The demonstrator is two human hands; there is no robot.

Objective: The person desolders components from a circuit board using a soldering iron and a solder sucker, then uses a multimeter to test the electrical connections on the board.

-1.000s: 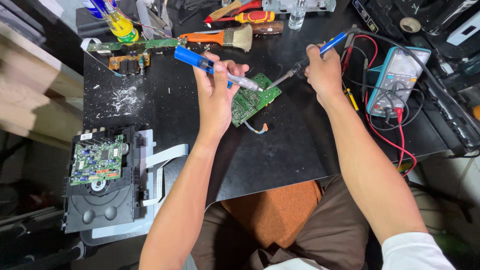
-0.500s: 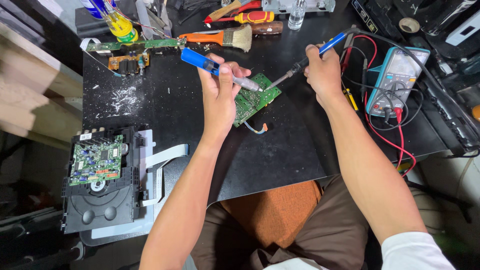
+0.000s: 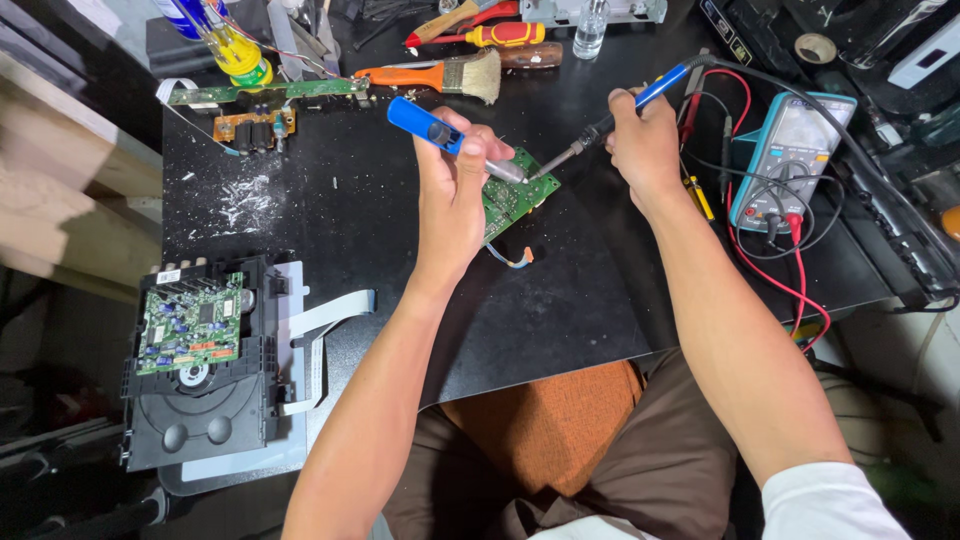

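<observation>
A small green circuit board [image 3: 512, 203] lies on the black work mat [image 3: 400, 250]. My left hand [image 3: 455, 185] grips a blue desoldering pump [image 3: 428, 127], whose silver tip rests on the board. My right hand [image 3: 645, 140] holds a blue-handled soldering iron [image 3: 625, 113]; its metal tip meets the board right beside the pump's tip. A short wire with an orange end [image 3: 515, 259] sticks out from under the board.
A black disc drive with a green board [image 3: 195, 345] and grey ribbon cable sits at the left edge. A multimeter [image 3: 790, 160] with red and black leads lies to the right. A brush [image 3: 440, 75], screwdrivers and a long green board [image 3: 265, 92] line the far side.
Both hands have shifted slightly; the pump's tip and the iron's tip stay together on the green board.
</observation>
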